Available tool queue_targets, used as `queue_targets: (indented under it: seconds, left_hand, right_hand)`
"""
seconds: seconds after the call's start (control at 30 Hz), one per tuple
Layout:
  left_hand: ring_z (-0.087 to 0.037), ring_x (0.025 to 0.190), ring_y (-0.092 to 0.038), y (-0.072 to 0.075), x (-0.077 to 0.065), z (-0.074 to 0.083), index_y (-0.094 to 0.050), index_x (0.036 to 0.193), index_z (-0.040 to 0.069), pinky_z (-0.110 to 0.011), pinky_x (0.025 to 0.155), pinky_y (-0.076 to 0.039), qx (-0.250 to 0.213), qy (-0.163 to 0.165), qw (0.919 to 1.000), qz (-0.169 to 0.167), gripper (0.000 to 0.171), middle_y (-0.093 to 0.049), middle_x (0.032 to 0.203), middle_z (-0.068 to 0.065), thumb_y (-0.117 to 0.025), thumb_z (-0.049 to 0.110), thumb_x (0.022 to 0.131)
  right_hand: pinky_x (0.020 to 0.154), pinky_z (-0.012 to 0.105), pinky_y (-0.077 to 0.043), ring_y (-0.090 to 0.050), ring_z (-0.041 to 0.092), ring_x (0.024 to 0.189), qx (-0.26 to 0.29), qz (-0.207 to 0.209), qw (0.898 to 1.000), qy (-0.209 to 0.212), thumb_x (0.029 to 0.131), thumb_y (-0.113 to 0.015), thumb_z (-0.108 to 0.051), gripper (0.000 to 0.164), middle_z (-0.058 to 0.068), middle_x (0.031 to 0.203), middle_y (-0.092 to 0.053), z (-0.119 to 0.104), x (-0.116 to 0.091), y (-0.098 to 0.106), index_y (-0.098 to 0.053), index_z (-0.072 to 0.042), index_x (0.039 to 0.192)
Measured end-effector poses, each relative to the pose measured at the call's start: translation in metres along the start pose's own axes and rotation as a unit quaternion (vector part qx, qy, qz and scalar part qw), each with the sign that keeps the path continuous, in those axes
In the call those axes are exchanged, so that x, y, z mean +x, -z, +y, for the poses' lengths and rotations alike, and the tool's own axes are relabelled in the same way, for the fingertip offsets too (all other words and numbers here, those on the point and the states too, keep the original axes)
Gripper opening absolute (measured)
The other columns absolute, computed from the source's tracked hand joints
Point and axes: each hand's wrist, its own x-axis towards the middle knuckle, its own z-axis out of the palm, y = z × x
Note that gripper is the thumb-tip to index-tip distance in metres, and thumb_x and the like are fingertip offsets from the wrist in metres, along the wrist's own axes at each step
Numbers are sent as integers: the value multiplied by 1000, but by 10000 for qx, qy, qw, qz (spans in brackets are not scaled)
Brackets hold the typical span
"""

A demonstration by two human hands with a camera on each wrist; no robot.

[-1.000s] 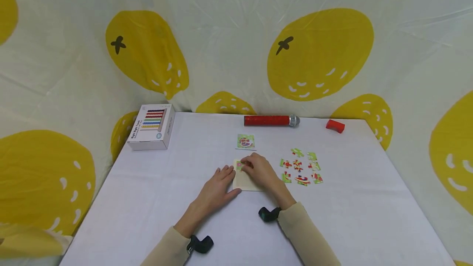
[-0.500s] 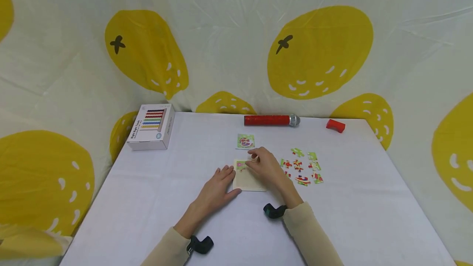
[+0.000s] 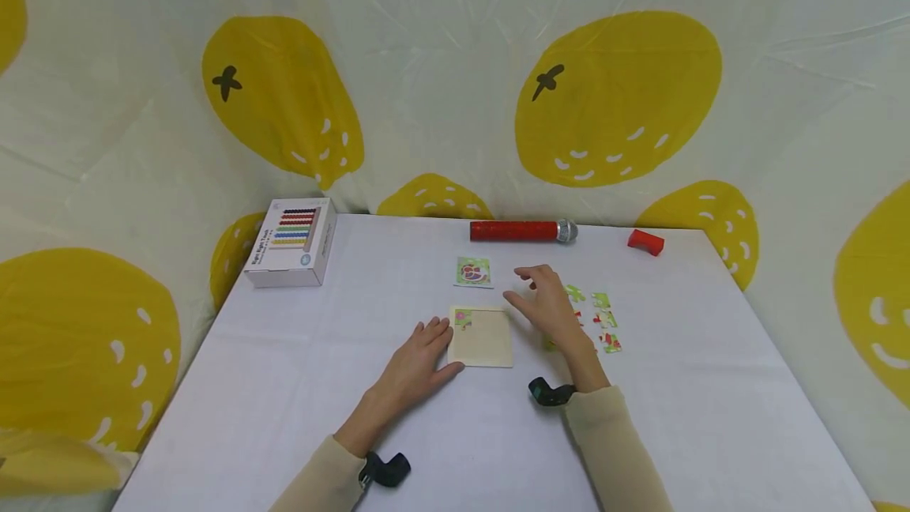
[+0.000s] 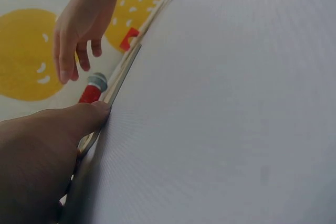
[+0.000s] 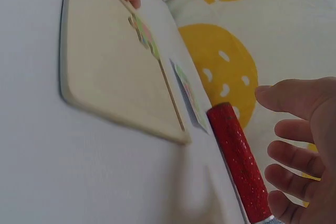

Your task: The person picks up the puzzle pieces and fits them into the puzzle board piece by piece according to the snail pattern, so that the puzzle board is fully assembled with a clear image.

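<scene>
A pale square puzzle tray (image 3: 486, 344) lies on the white table, with one green and pink jigsaw piece (image 3: 463, 318) in its far left corner. My left hand (image 3: 415, 362) rests at the tray's left side, fingers straight, thumb touching the near left corner. To the right of the tray my right hand (image 3: 553, 310) is raised over the table, fingers loosely bent and holding nothing, as the right wrist view also shows. Several loose jigsaw pieces (image 3: 606, 320) lie beyond and under it, partly hidden by the hand and wrist. A small picture card (image 3: 472, 272) lies behind the tray.
A red microphone (image 3: 515, 231) with a silver head lies along the back edge. Farther right sits a small red arched block (image 3: 645, 242). A white box (image 3: 292, 243) with an abacus picture stands at the back left. A fruit-patterned cloth hangs behind the table.
My right hand has left the corner piece and moved right, toward the loose pieces, its fingers spreading. The jigsaw piece stays in the tray corner. My left hand has stayed in place.
</scene>
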Motion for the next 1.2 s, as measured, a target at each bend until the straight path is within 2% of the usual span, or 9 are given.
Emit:
queue_targets:
  seconds: [0.27,0.47,0.87,1.03,1.2]
  left_hand:
    - [-33,142,-47,3,0,3,-57,139,-1,-48,121,-36,-130,13,9999,-32,66,-54,148,-16,-70,43,92]
    - [-31,143,-46,3,1,3,-56,140,0,-46,122,-35,-53,64,9999,-98,67,-53,149,-15,-67,46,93]
    - [-29,143,-46,2,1,3,-56,141,1,-45,122,-35,23,86,9999,-135,67,-53,150,-14,-66,48,93]
    - [-30,143,-46,2,2,2,-56,140,0,-46,122,-36,40,52,9999,-111,67,-53,150,-14,-67,47,93]
    - [-30,142,-47,1,2,2,-57,140,0,-45,122,-36,89,41,9999,-98,67,-54,149,-14,-67,48,93]
  right_hand:
    - [93,48,-53,-54,32,110,-147,175,9997,96,92,-72,-32,53,17,128,-56,23,-1,18,-58,-5,135]
    - [95,50,-53,-53,34,112,-199,208,9996,-79,94,-68,-33,54,19,130,-55,44,0,28,-56,-4,138]
    - [108,59,-46,-45,37,125,-244,-154,9969,-725,97,-63,-35,57,21,139,-48,75,-1,42,-50,-5,143]
    - [111,62,-42,-41,41,129,-492,-346,9947,-839,98,-61,-31,55,24,139,-48,83,-1,46,-49,-1,143]
    - [110,62,-43,-39,43,129,-701,-473,9925,-879,99,-61,-27,52,27,138,-47,89,0,49,-50,1,142]
